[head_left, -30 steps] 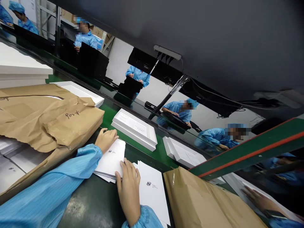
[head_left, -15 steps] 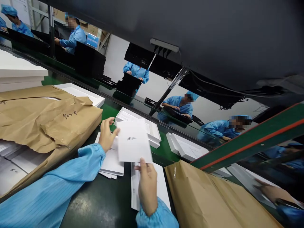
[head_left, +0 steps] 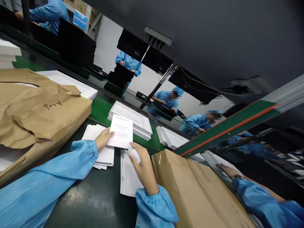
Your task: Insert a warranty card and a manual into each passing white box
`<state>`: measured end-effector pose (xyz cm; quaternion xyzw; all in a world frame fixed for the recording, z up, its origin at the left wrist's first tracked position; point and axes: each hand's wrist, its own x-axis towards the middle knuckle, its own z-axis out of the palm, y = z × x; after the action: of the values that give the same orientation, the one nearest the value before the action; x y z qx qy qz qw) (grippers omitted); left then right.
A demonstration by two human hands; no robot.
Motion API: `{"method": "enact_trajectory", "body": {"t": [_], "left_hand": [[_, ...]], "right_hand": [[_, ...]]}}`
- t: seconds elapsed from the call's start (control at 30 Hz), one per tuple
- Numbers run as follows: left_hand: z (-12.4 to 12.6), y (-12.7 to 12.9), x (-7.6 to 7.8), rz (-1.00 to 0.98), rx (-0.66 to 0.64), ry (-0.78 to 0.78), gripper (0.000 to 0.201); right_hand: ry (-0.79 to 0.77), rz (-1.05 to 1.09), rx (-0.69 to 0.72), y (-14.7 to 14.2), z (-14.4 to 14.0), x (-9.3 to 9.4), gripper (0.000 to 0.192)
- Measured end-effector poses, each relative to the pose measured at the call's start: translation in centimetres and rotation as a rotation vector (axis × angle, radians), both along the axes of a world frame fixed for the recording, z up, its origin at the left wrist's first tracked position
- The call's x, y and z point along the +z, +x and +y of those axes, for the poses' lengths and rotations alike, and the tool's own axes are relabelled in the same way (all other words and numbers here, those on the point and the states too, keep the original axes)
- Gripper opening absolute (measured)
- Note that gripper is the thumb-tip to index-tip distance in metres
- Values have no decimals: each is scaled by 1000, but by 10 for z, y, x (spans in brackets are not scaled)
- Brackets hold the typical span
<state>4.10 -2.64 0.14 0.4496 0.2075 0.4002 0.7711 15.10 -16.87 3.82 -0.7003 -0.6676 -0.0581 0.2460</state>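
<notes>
My left hand (head_left: 104, 138) pinches the left edge of a white printed leaflet (head_left: 121, 133), which shows lines of grey text. At its lower right corner is my right hand (head_left: 144, 166), thumb and forefinger apart, with nothing gripped between them. Below the left hand lies a loose stack of white leaflets (head_left: 104, 156), partly hidden by the hand and sleeve. Under the right hand is another white stack (head_left: 129, 180), partly covered by the fingers. Just beyond the held leaflet, an open white box (head_left: 142, 125) with printed matter in it sits on the green belt.
A torn brown paper package (head_left: 47, 117) lies left, and a brown paper package (head_left: 190, 186) right. More white boxes (head_left: 171, 137) line the belt. A green beam with an orange stripe (head_left: 228, 129) slants across the right. A co-worker's hand (head_left: 228, 171) is at far right.
The leaflet has gone from a logo side to a side with text. My left hand has taken its left edge, and my right hand has let go of its lower edge. The view has shifted right.
</notes>
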Motion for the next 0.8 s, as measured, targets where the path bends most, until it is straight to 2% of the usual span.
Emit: {"method": "enact_trajectory", "body": {"t": [0.07, 0.13, 0.23, 0.37, 0.47, 0.53, 0.67, 0.8], "left_hand": [[6, 0, -3, -10, 90, -22, 40], [8, 1, -5, -10, 134, -15, 39], [8, 1, -6, 8, 144, 11, 40], [8, 2, -10, 20, 149, 41, 40], [9, 2, -12, 26, 153, 71, 39], [8, 2, -12, 33, 154, 80, 40], [7, 1, -10, 44, 150, 95, 40], [8, 1, -12, 59, 149, 110, 40]], "right_hand": [[-79, 27, -196, 22, -12, 6, 34], [-228, 32, -396, 39, -23, 8, 39], [-442, 47, -565, 53, -32, 3, 50], [-513, 15, -605, 55, -31, -6, 59], [-489, 8, -579, 55, -31, -9, 59], [-421, -20, -567, 55, -32, -12, 56], [-269, -83, -580, 53, -33, -15, 32], [-209, -50, -596, 56, -34, -14, 14]]}}
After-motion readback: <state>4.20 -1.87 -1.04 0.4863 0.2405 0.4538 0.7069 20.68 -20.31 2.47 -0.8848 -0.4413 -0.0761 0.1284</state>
